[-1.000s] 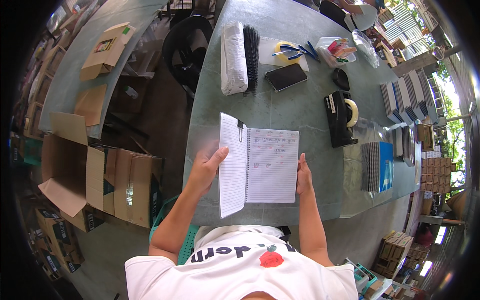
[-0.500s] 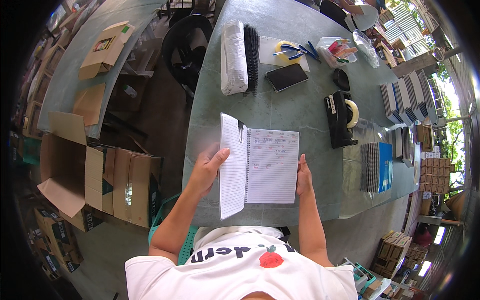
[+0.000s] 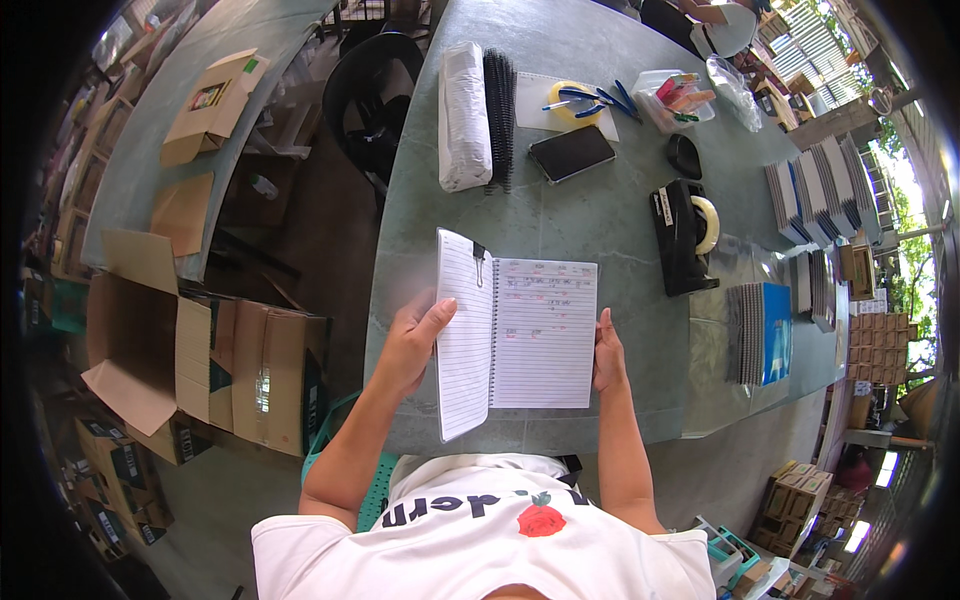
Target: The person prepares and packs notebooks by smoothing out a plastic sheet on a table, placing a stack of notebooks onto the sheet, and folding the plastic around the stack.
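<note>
A spiral notebook (image 3: 543, 370) lies open in front of me, its right page lined and partly filled with handwriting in dark and red ink. My left hand (image 3: 412, 335) grips the raised left side, thumb on the page and fingers hidden behind it. A black binder clip (image 3: 480, 250) is fixed at the top of that left side. At the right edge of the notebook, my right hand (image 3: 607, 355) holds on, with most of its fingers out of sight beneath or beside the page.
Beyond the notebook are a phone (image 3: 572, 153), a white wrapped bundle (image 3: 466, 118), black binding coils (image 3: 499, 122), blue pliers (image 3: 603, 98) and a plastic tub (image 3: 672, 100). A tape dispenser (image 3: 680, 240) and notebook stacks (image 3: 762, 333) stand right. Cardboard boxes (image 3: 265, 375) sit left.
The view has shifted very slightly. Both hands keep the same hold on the notebook, and nothing on the table has visibly moved.
</note>
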A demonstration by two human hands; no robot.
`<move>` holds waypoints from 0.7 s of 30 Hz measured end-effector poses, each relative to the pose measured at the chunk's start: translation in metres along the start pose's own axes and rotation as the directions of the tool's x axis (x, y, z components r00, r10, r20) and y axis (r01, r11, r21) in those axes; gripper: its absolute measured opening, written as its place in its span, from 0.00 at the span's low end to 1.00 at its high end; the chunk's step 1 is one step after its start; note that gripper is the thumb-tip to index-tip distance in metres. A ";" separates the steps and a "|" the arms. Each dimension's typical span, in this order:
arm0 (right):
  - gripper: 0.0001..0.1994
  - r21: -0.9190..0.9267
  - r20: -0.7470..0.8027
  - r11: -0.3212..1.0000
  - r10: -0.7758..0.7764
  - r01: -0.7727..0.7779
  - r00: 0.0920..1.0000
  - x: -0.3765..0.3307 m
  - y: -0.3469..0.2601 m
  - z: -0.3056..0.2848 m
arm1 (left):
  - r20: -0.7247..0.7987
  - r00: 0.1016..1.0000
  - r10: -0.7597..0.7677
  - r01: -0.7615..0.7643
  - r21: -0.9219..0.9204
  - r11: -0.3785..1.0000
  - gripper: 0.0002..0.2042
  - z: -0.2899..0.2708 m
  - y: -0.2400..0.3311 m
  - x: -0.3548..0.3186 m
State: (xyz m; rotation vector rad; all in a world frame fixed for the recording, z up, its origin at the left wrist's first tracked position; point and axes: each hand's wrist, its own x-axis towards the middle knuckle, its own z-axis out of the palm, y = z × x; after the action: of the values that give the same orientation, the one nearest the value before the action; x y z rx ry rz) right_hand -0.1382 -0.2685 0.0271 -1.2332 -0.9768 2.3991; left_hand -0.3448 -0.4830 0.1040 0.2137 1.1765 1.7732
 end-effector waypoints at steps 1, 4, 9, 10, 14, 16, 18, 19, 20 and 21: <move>0.29 -0.009 -0.017 1.000 -0.001 0.001 1.000 -0.001 -0.001 0.003 | 0.002 1.000 0.003 -0.003 -0.004 1.000 0.19 -0.002 0.000 0.000; 0.29 -0.006 -0.017 1.000 0.005 -0.005 1.000 -0.003 -0.002 0.008 | 0.005 1.000 -0.002 0.002 -0.006 1.000 0.19 -0.003 -0.001 0.000; 0.30 -0.029 0.048 1.000 0.013 -0.012 0.999 -0.004 -0.002 0.001 | 0.011 1.000 -0.004 0.004 0.007 1.000 0.19 0.002 -0.001 -0.001; 0.30 -0.030 0.047 1.000 0.005 -0.004 0.999 -0.004 -0.002 0.001 | 0.010 1.000 -0.003 0.003 0.006 1.000 0.19 0.002 0.000 -0.001; 0.29 -0.014 0.018 1.000 0.005 -0.005 1.000 -0.004 -0.001 0.003 | 0.012 1.000 0.000 0.000 0.010 1.000 0.19 0.003 -0.001 -0.001; 0.29 -0.007 0.010 1.000 0.009 -0.009 1.000 -0.005 -0.001 0.004 | 0.010 1.000 -0.017 0.017 0.004 1.000 0.19 0.002 -0.003 0.000; 0.28 -0.004 0.007 1.000 0.006 -0.005 1.000 -0.004 -0.001 0.003 | 0.029 0.999 -0.017 0.016 0.029 0.999 0.21 0.002 -0.003 0.002; 0.28 -0.002 0.008 1.000 -0.001 0.001 1.000 -0.004 -0.002 0.002 | 0.048 0.999 -0.014 0.011 0.054 0.998 0.22 0.003 -0.002 0.003; 0.28 0.001 0.005 1.000 -0.008 0.008 1.000 -0.004 -0.002 0.000 | 0.056 0.998 -0.013 0.010 0.056 0.998 0.22 0.005 -0.001 0.004; 0.27 0.062 0.030 0.998 -0.004 0.003 1.000 -0.003 -0.003 -0.004 | 0.100 0.994 -0.052 0.043 0.093 0.995 0.25 0.007 -0.001 0.004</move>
State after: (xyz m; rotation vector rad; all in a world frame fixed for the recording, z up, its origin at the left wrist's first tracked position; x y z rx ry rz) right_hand -0.1335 -0.2660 0.0288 -1.1767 -0.9055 2.4323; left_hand -0.3426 -0.4754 0.1055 0.3233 1.1799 1.6496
